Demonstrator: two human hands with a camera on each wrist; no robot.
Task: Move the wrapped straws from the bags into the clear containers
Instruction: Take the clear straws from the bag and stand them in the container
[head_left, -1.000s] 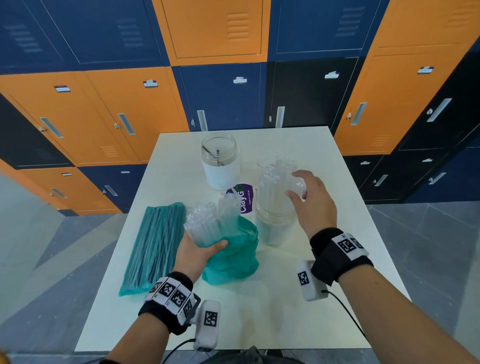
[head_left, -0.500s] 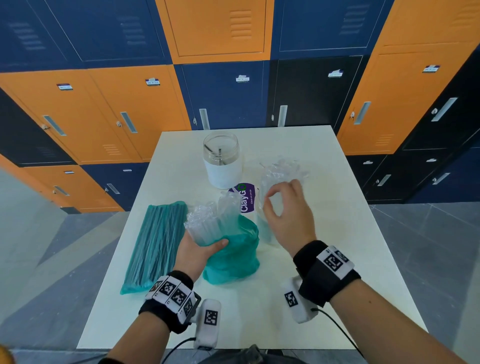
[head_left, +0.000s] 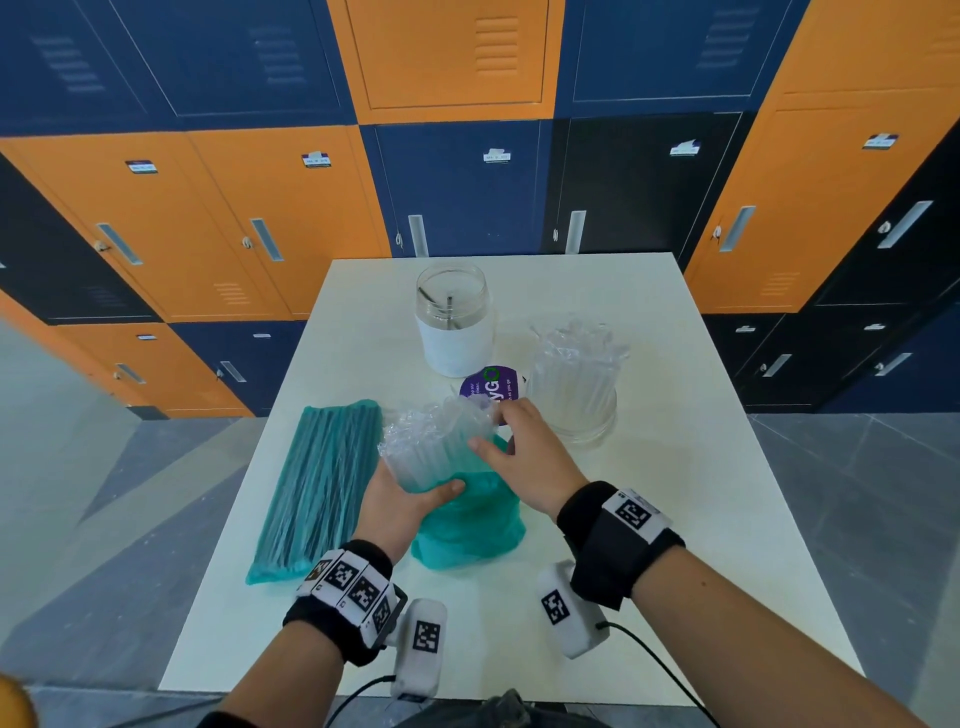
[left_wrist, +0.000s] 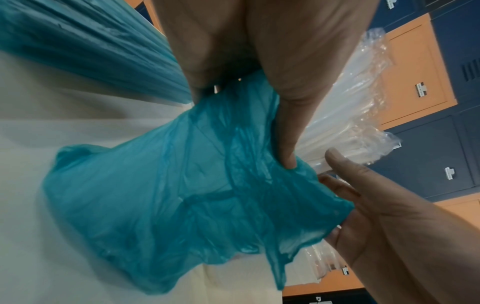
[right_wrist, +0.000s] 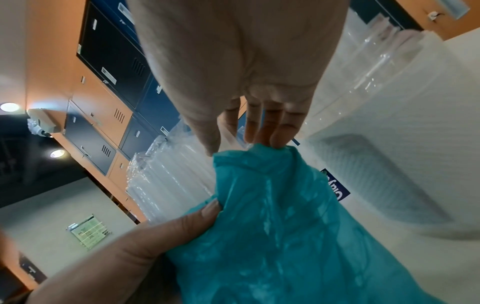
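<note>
My left hand (head_left: 415, 493) grips an open teal bag (head_left: 467, 525) standing near the middle of the table, thumb on its front. A bundle of clear-wrapped straws (head_left: 434, 441) sticks up out of it. My right hand (head_left: 493, 428) is at the bundle's upper right with thumb and fingers spread either side; in the right wrist view its straight fingertips (right_wrist: 270, 135) touch the bag's rim (right_wrist: 259, 156). A clear container (head_left: 576, 395) packed with wrapped straws stands to the right. A sealed teal bag of straws (head_left: 322, 488) lies flat on the left.
A glass jar with a white band (head_left: 454, 327) stands at the back and holds a couple of dark sticks. A purple round lid (head_left: 491, 387) lies between jar and bag. The white table (head_left: 675, 545) backs onto orange and blue lockers.
My right hand left the straw-filled container and moved left and toward me to the bundle in the teal bag. The left hand kept its hold on the bag.
</note>
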